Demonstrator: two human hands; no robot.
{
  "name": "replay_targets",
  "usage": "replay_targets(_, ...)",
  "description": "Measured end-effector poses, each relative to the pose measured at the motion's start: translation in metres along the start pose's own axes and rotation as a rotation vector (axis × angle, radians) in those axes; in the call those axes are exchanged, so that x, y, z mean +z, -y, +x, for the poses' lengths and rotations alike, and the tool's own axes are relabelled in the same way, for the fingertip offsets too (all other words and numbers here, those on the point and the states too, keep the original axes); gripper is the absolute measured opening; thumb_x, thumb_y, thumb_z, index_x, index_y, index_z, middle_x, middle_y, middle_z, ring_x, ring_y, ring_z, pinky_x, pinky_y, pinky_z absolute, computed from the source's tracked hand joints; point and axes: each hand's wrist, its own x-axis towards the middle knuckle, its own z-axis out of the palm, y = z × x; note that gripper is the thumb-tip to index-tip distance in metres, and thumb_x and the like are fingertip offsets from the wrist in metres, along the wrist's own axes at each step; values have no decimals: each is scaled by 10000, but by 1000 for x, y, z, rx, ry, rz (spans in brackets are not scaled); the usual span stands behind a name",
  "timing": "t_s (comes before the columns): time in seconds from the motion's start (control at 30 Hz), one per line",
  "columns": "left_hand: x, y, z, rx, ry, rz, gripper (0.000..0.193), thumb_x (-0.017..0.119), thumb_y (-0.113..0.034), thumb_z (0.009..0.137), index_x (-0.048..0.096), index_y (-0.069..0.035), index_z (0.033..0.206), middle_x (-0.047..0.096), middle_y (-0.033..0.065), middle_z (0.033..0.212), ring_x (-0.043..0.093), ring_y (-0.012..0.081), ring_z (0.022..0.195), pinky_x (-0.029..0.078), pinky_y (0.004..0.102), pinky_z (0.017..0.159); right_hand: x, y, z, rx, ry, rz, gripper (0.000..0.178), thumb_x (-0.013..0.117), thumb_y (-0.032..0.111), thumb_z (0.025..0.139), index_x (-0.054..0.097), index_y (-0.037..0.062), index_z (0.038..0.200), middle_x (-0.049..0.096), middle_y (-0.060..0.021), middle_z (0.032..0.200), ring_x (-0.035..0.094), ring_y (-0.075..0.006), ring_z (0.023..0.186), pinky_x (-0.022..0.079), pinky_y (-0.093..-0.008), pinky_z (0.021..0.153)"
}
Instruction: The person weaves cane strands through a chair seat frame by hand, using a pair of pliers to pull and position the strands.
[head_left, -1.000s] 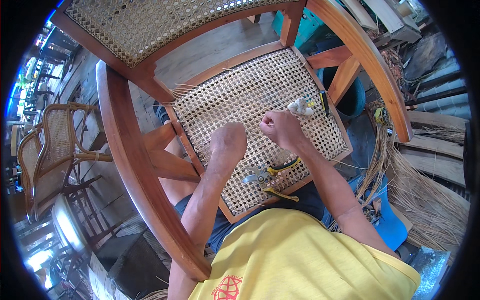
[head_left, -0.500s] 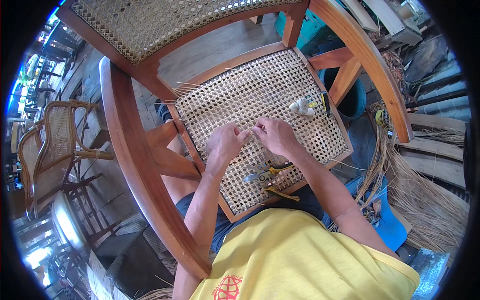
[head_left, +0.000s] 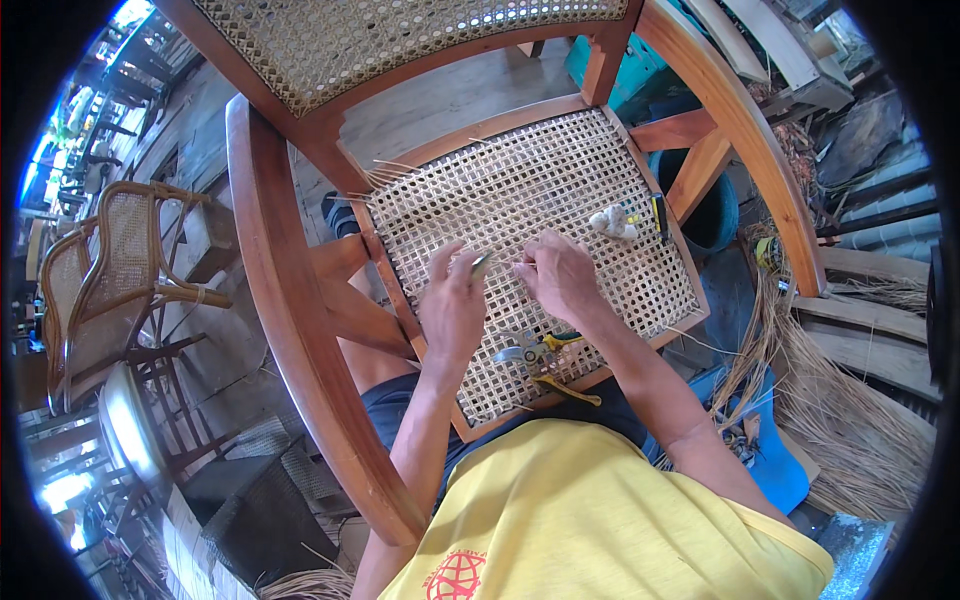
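Woven cane seat (head_left: 540, 165) directly under both my hands. My left hand (head_left: 453, 310) curled, gripping small grey object (head_left: 482, 263) at fingertips. My right hand (head_left: 563, 275) just beside it, fingers bent inward; cannot tell if they pinch anything. Yellow-handled shears (head_left: 538, 357) on seat, between hands and my body. White lump (head_left: 610, 222) near right hand, on its right. Wooden armrest (head_left: 290, 300) left of left hand. Loose cane strands (head_left: 835, 385) well right of right hand.

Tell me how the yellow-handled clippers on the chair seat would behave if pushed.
The clippers probably won't roll, since their handles lie spread apart. The metal-looking blades suggest some weight and might snag in the holes of the woven seat.
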Motion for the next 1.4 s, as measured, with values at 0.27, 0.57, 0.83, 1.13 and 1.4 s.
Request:
replay_targets(0.27,18,18,16,102,268,291,132,716,-148,915,665,-45,980,575,124,1219,694,336,832,603,428,716,17,-2,-8,-71,-179,-73,128,739,213,916,723,95,961,677,-43,943,612,-204,955,441,-422,882)
replay_targets(0.57,-28,35,93,-89,-328,399,162,643,-76,935,572,-8,1064,565,194,1048,681,380,866,577,475,713,30,-20,-14,-336,-307,19,103,645,160,957,711,87,930,632,-75,885,633,-237,845,490,-409,776)
replay_targets(0.83,-50,4,98,-83,-246,283,241,630,-167,987,570,-5,1154,520,194,1159,674,412,939,571,501,779,15,6,56,-616,-234,187,166,635,236,999,667,79,955,637,-84,889,636,-181,836,536,-328,815)
replay_targets(1.13,-42,6,85,-229,389,397,342,555,-336,1025,621,-1,1023,692,236,968,697,416,917,549,533,792,-53,-19,35,-212,-89,912,296,683,312,985,730,22,946,687,-52,836,577,-108,735,502,-318,693)
replay_targets(1.4,-12,16,60,40,590,312,273,567,-272,989,642,-11,1010,716,239,909,709,416,894,547,523,827,-18,-27,19,201,175,437,223,676,267,915,802,89,965,755,-89,778,691,-201,672,542,-366,669)
